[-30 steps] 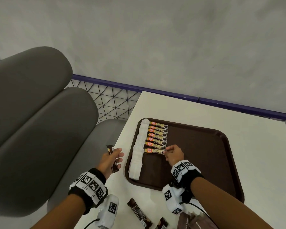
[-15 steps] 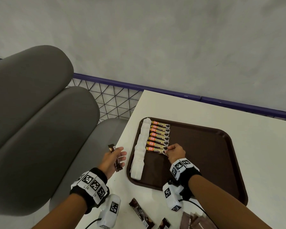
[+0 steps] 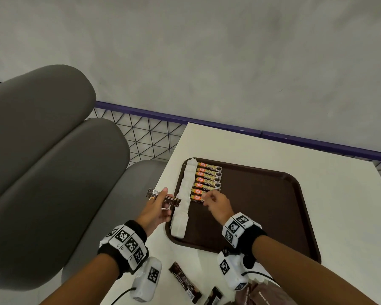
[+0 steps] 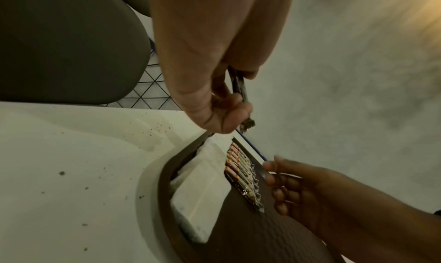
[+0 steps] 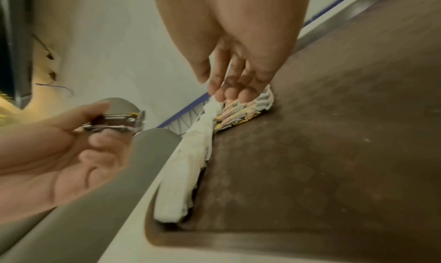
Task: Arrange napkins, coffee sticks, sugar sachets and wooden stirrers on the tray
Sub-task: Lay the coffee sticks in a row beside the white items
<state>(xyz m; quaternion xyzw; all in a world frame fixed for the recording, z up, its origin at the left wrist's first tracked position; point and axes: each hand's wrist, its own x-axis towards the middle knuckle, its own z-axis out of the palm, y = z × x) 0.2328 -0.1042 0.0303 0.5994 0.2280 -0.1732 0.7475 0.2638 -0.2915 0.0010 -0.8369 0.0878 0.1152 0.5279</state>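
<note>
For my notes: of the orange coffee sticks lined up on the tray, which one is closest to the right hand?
The last stick in the row, nearest the person. The right hand hovers at its end; the others lie farther back, beside the napkins.

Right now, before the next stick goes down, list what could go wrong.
1. The right hand hovers at the nearest stick of the row; a brush could skew it.
2. The left hand holds its stick beside the napkins; passing low could ruffle them.
</note>
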